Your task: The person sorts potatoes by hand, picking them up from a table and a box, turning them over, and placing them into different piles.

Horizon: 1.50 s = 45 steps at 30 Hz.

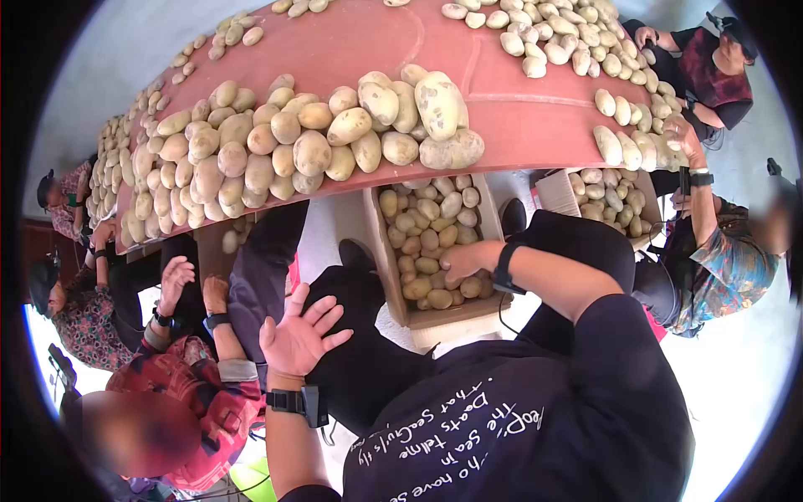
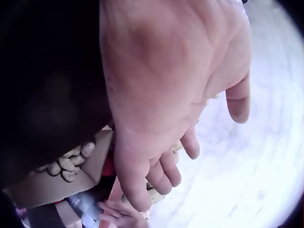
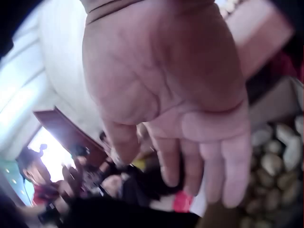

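Note:
My left hand (image 1: 303, 339) is raised over my lap, palm showing and fingers spread, with nothing in it. The left wrist view shows the same hand (image 2: 156, 95) with its fingers extended. My right hand (image 1: 468, 263) reaches down over a cardboard box (image 1: 397, 311) of potatoes (image 1: 429, 239), its fingertips right at the potatoes near the box's right side. In the right wrist view the right hand (image 3: 166, 85) has loosely straight fingers, an empty palm, and potatoes (image 3: 273, 164) beside it.
A heap of potatoes (image 1: 311, 152) lines the near edge of the red table (image 1: 368, 42), above the box. Another box (image 1: 562, 194) of potatoes stands to the right. People sit close by on the left (image 1: 209, 418) and right (image 1: 732, 268).

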Available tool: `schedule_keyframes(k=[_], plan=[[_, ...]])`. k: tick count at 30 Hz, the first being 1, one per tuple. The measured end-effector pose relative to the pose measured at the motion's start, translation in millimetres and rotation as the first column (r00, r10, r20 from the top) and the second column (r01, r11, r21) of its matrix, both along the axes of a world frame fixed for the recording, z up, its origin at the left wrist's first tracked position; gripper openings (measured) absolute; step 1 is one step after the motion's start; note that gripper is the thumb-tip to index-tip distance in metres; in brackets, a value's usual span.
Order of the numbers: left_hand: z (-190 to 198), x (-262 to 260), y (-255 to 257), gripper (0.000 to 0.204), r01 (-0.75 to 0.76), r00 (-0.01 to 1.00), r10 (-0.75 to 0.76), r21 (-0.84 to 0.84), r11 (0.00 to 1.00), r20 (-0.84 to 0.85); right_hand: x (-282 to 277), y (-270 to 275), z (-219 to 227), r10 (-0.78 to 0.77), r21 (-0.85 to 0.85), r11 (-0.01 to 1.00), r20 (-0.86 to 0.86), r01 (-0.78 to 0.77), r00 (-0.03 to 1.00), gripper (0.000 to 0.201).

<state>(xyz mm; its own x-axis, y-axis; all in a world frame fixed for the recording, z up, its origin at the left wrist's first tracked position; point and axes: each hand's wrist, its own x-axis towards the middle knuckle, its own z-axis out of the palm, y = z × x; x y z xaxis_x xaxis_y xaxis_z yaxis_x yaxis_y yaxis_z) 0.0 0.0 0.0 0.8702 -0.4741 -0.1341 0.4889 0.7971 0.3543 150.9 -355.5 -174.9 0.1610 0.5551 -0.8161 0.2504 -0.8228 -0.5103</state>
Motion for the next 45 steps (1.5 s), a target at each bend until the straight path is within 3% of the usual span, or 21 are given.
schedule_keyframes(k=[2, 3, 6, 9, 13, 18, 21, 23, 25, 29, 35, 38, 41, 45], plan=[[7.6, 0.3, 6.3, 0.078, -0.004, 1.0, 0.004, 0.025, 1.0, 0.0, -13.7, 12.9, -16.1, 0.015, -0.001, 1.0, 0.127, -0.015, 0.992, 0.034], [-7.1, -8.7, -12.2, 0.077, -0.007, 0.999, 0.005, -0.031, 0.999, -0.042, -35.6, -16.0, -17.9, 0.01, -0.086, 0.996, 0.175, 0.005, 0.985, 0.033], [-3.4, -2.7, -3.5, 0.076, -0.017, 0.999, 0.016, -0.029, 0.999, -0.041, -39.3, -7.7, -28.9, 0.017, -0.198, 0.978, 0.4, 0.068, 0.916, 0.031], [-2.8, 0.8, -2.9, 0.076, -0.01, 0.999, 0.009, -0.035, 0.999, -0.039, -46.8, -17.7, -55.4, -0.186, -0.1, 0.96, 0.464, 0.26, 0.866, 0.035], [-2.4, -0.9, 0.6, 0.077, -0.009, 0.998, 0.007, -0.04, 0.999, -0.069, -38.4, -15.8, -55.1, 0.058, -0.174, 0.985, 0.442, 0.022, 0.895, 0.046], [-2.5, -0.4, 1.2, 0.078, -0.003, 0.997, 0.001, -0.023, 1.0, -0.076, -37.4, -9.7, -53.4, 0.117, -0.175, 0.984, 0.503, -0.032, 0.856, 0.039], [-1.7, -0.2, 1.1, 0.077, 0.002, 0.997, -0.004, -0.027, 1.0, -0.077, -30.1, -8.8, -50.9, 0.213, -0.152, 0.976, 0.467, -0.159, 0.858, 0.043], [-1.6, -0.3, 0.4, 0.077, 0.003, 0.997, -0.006, -0.035, 0.999, -0.081, -34.4, -13.0, -89.4, 0.009, -0.094, 0.995, 0.43, 0.035, 0.903, 0.049], [0.1, 2.2, -1.2, 0.075, 0.015, 0.997, -0.017, -0.022, 1.0, -0.076, -29.5, -11.3, -54.0, 0.178, -0.183, 0.977, 0.423, -0.108, 0.888, 0.05], [2.6, 1.8, -4.9, 0.074, 0.015, 0.996, -0.015, 0.004, 1.0, -0.089, -25.9, 0.8, -45.3, 0.4, -0.294, 0.907, 0.387, -0.3, 0.831, 0.05], [3.1, 3.1, -10.2, 0.076, 0.036, 0.997, -0.037, -0.011, 0.999, -0.073, -40.5, -6.6, -36.4, 0.137, -0.159, 0.985, 0.486, -0.066, 0.863, 0.032], [5.3, 4.9, -13.1, 0.077, 0.04, 0.998, -0.041, -0.009, 0.999, -0.056, -43.6, -5.8, -64.6, 0.027, -0.17, 0.983, 0.493, 0.065, 0.87, 0.029], [7.6, 7.0, -20.1, 0.077, 0.052, 0.998, -0.051, 0.007, 0.999, -0.034, -43.2, -0.9, -62.6, 0.083, -0.25, 0.967, 0.496, 0.051, 0.865, 0.029], [9.7, 10.3, -28.4, 0.078, 0.067, 0.998, -0.067, 0.017, 0.998, 0.009, -43.7, -3.1, -23.1, 0.138, -0.242, 0.97, 0.531, -0.006, 0.836, 0.037]])
